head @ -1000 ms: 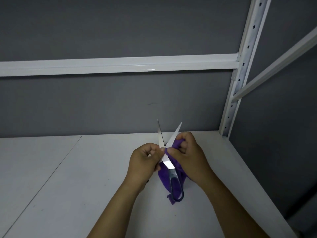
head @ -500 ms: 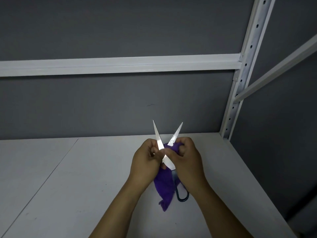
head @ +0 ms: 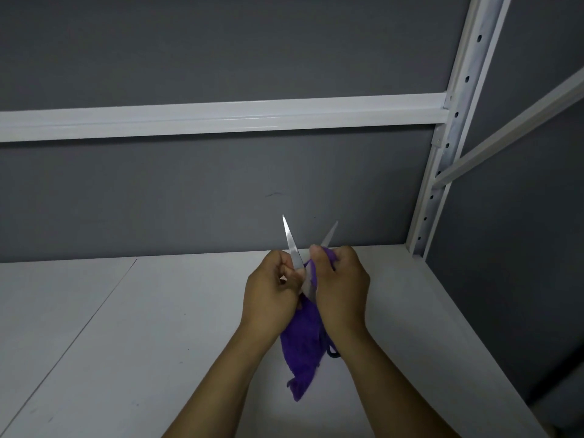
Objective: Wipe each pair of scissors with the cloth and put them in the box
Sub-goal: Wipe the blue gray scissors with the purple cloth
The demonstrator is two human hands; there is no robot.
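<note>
A pair of scissors (head: pixel 292 245) with shiny blades and a dark blue handle is held above the white shelf, blades spread apart and pointing away from me. My left hand (head: pixel 270 295) pinches the left blade near the pivot. My right hand (head: pixel 343 287) grips a purple cloth (head: pixel 301 349) bunched around the base of the right blade. The cloth hangs down between my wrists. Only a small loop of the handle shows below my right wrist. No box is in view.
The white shelf board (head: pixel 142 327) has a seam at the left. Behind it is a grey back wall with a white crossbar (head: pixel 221 120). A perforated white upright post (head: pixel 442 153) stands at the right rear corner, with a slanted brace beside it.
The blades have spread slightly wider and the left blade tilted further left. Both hands rose a little, and the cloth hangs lower, hiding most of the handle.
</note>
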